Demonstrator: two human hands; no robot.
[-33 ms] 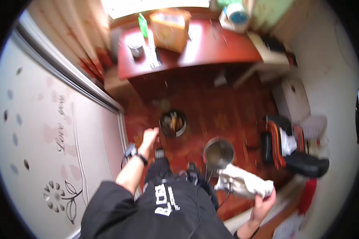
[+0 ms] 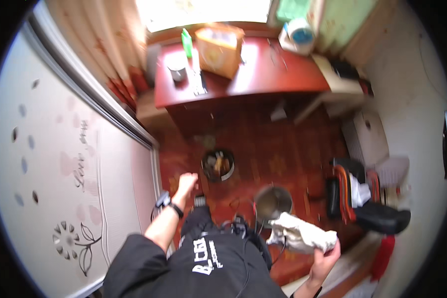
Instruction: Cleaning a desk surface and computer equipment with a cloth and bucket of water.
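Note:
My right hand (image 2: pixel 326 256) grips one end of a crumpled white cloth (image 2: pixel 300 232). The cloth's other end hangs close to a round metal bucket (image 2: pixel 273 202) on the floor, overlapping its near rim in this view. To the left, my left hand (image 2: pixel 186 183) hangs in the air with its fingers curled in, slightly blurred, and nothing visible in them. A dark band circles that wrist. On the floor ahead of it stands a round dark bin (image 2: pixel 217 165) with scraps inside, apart from the hand.
A red-brown desk (image 2: pixel 278 72) spans the far side, bearing a brown paper bag (image 2: pixel 218 54), a cup (image 2: pixel 177 71) and a green bottle (image 2: pixel 186 43). A black chair (image 2: pixel 382 211) with wooden arms stands at right. A white patterned sliding door (image 2: pixel 111 198) lines the left.
The view has tilted, so the desk, bin and bucket appear lower in the picture. Both hands keep nearly the same pose, and the cloth remains in my right hand.

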